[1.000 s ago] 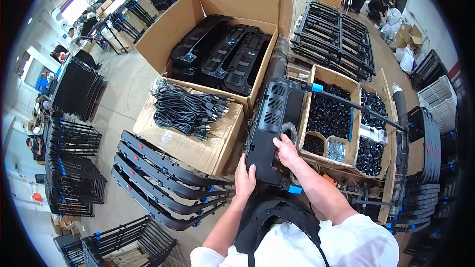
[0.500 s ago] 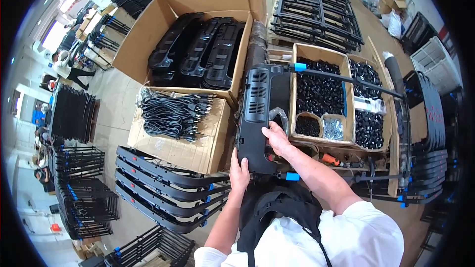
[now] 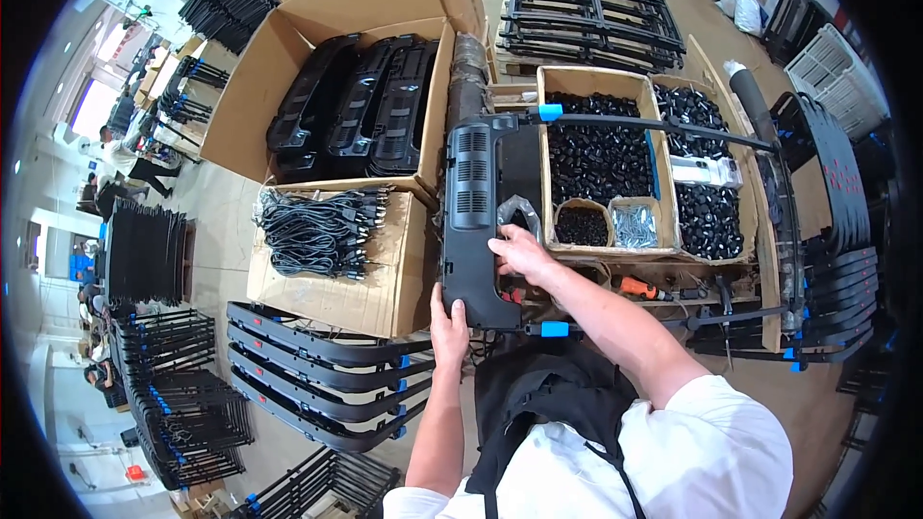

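Note:
A long black plastic cover (image 3: 470, 264) with vent slots lies in front of me, joined at its right to a black tube frame (image 3: 625, 122) with blue pieces at the corners. My left hand (image 3: 448, 332) grips the cover's near left edge, its thumb on top and fingers along the side. At the inner right edge, my right hand (image 3: 520, 256) holds the cover, fingertips over the rim; part of its grip is hidden. A clear plastic bag or wrap (image 3: 519, 212) shows just beyond the right hand.
Right of the cover, cardboard trays hold small black parts (image 3: 598, 146) and screws (image 3: 634, 224). An orange-handled tool (image 3: 641, 287) lies below them. Bundled black cables (image 3: 322, 231) sit on a carton at left, before a large box (image 3: 436, 106) of similar covers. Curved black panels (image 3: 322, 370) are stacked nearer.
The whole view has shifted, so the cover, boxes and trays appear further left. Both hands stay on the cover in nearly the same places.

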`<state>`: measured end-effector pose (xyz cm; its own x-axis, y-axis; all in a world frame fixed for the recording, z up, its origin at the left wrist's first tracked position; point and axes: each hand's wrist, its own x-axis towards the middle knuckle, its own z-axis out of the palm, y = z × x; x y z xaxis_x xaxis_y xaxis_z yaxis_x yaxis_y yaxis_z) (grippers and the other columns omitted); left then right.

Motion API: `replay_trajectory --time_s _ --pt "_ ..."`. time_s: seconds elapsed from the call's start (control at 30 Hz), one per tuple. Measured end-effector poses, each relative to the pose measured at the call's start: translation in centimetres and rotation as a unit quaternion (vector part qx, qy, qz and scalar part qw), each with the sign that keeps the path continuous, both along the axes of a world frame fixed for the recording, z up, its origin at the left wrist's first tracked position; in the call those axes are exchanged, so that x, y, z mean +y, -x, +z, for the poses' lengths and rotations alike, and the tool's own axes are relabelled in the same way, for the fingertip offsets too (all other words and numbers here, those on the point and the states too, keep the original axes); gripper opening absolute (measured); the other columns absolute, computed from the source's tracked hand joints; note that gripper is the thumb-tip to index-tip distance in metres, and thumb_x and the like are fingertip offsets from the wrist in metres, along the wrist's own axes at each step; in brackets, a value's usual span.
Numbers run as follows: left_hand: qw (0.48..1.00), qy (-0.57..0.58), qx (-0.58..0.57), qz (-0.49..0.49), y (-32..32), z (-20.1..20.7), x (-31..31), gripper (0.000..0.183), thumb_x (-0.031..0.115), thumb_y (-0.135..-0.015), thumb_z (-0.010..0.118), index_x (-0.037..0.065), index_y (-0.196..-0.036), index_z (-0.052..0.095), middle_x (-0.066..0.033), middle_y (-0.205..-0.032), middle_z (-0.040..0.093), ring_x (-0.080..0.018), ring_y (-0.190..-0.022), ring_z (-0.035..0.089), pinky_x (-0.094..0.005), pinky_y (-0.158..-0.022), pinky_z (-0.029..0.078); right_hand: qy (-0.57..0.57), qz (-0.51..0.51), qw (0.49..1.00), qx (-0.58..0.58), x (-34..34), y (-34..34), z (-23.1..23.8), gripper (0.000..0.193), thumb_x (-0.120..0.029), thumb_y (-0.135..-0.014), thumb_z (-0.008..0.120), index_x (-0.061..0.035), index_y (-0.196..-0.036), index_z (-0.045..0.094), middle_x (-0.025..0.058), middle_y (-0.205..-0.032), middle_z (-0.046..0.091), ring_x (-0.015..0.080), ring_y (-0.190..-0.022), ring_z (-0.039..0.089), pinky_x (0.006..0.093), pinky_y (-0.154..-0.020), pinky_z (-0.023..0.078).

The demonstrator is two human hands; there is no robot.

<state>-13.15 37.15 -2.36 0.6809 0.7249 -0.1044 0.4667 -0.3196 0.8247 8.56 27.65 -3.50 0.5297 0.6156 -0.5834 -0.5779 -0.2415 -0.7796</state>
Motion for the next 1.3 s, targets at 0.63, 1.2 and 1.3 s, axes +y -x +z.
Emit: replay_trajectory --time_s 0.63,1.2,1.3 --pt "0.930 -0.173 -0.091 -0.311 -11.3 -12.1 -15.6 0.017 0.014 -0.093 0.070 0.011 -0.109 0.073 -0.0118 -0.106 0.068 -0.0335 -0.101 0.064 -0.0474 -0.090 0.050 0.165 0.217 0.958 0.091 -34.9 7.4 8.0 0.032 -0.030 -0.104 0.062 -0.0062 -0.118 0.075 0.0036 -0.103 0.079 0.0089 -0.081 0.069 0.0246 -0.059 0.050" --pt "0.827 -0.146 0.243 -0.485 -17.3 -19.8 -18.0 0.023 0.016 -0.088 0.068 0.009 -0.109 0.067 -0.0216 -0.113 0.068 -0.0419 -0.105 0.070 -0.0517 -0.088 0.059 0.071 -0.487 0.835 0.247 -29.1 -0.2 -19.9 0.042 -0.038 -0.104 0.067 -0.0034 -0.127 0.059 0.0160 -0.111 0.069 0.0294 -0.092 0.073 0.0401 -0.069 0.061" --pt "0.877 0.003 0.168 -0.449 -17.4 -18.9 -16.7 0.025 0.017 -0.093 0.061 0.008 -0.115 0.066 -0.0239 -0.115 0.069 -0.0447 -0.105 0.069 -0.0532 -0.092 0.055 0.109 -0.504 0.826 0.229 -28.2 -0.9 -21.2 0.039 -0.038 -0.101 0.070 -0.0033 -0.118 0.062 0.0158 -0.097 0.073 0.0270 -0.079 0.074 0.0374 -0.058 0.059"
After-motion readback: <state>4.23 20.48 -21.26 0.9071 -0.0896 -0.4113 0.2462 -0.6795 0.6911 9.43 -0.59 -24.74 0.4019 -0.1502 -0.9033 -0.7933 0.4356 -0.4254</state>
